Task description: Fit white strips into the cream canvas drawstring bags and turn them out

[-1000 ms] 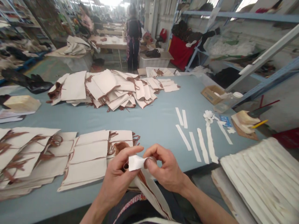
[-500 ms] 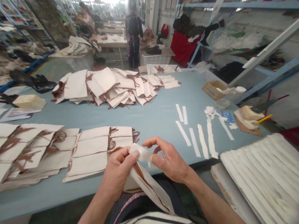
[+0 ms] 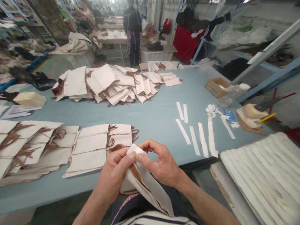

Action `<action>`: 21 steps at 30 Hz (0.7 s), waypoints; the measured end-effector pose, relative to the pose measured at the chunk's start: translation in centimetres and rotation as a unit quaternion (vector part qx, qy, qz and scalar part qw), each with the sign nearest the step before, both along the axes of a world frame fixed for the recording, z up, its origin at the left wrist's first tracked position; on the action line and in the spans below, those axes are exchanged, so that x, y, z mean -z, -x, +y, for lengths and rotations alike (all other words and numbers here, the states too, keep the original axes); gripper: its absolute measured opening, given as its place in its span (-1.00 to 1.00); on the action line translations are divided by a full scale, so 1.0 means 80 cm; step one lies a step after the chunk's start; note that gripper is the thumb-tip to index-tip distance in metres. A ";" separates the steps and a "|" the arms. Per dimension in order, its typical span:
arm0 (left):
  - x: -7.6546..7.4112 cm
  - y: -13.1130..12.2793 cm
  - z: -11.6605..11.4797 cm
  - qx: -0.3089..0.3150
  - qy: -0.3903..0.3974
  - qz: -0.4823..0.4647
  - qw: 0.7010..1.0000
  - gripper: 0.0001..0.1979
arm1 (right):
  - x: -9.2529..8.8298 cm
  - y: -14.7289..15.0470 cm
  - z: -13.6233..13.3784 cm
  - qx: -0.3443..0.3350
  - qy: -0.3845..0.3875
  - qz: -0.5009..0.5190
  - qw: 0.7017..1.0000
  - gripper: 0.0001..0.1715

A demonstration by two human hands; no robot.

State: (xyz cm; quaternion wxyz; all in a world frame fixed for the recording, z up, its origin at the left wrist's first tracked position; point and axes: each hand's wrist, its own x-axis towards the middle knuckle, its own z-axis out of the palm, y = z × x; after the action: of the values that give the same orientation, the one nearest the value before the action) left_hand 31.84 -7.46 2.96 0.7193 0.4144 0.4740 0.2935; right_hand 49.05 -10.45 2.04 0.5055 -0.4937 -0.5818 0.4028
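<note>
Near the table's front edge, my left hand (image 3: 118, 168) is closed, its thumb pressing a small white strip (image 3: 134, 150) against the top of a cream fabric piece (image 3: 152, 182) with brown edging. My right hand (image 3: 158, 159) is closed too, pinching the other end of that strip between thumb and fingers. The fabric hangs from my hands down over my lap. Just behind my left hand a brown loop (image 3: 116, 147) shows. To the left lies a stack of cream fabric pieces (image 3: 90, 150) with brown ties.
A heap of cream pieces (image 3: 100, 78) lies across the far side of the blue table (image 3: 150, 118). White strips (image 3: 183, 131) are spread at right, near a cardboard box (image 3: 217, 87) and a plastic jar (image 3: 234, 93). A person (image 3: 133, 31) stands further back.
My right hand has moved left and closed in on the strip next to my left thumb. Before, its fingers were spread around the strip's loose end.
</note>
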 end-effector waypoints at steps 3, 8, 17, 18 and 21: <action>0.002 -0.003 0.001 0.008 0.004 0.001 1.000 -0.50 | 0.001 -0.001 -0.001 0.018 -0.019 -0.004 1.000 -0.83; 0.008 -0.006 0.004 0.009 -0.020 0.014 1.000 -0.53 | 0.002 -0.004 -0.004 0.107 -0.095 -0.080 0.986 -0.92; 0.017 -0.017 0.008 -0.010 -0.183 0.089 0.979 -0.61 | 0.006 0.009 -0.007 0.163 -0.236 -0.265 0.921 -0.88; 0.018 -0.016 0.007 -0.004 -0.192 0.087 0.977 -0.59 | 0.008 0.010 -0.006 0.167 -0.230 -0.264 0.922 -0.88; 0.023 -0.014 0.006 0.009 -0.177 0.059 0.982 -0.44 | 0.013 0.012 -0.007 0.165 -0.223 -0.253 0.927 -0.87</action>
State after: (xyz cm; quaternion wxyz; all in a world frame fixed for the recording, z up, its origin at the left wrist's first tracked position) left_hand 32.97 -7.01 1.14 0.6084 0.5559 0.4521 0.3411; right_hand 48.08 -11.02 1.00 0.4978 -0.5431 -0.6753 0.0348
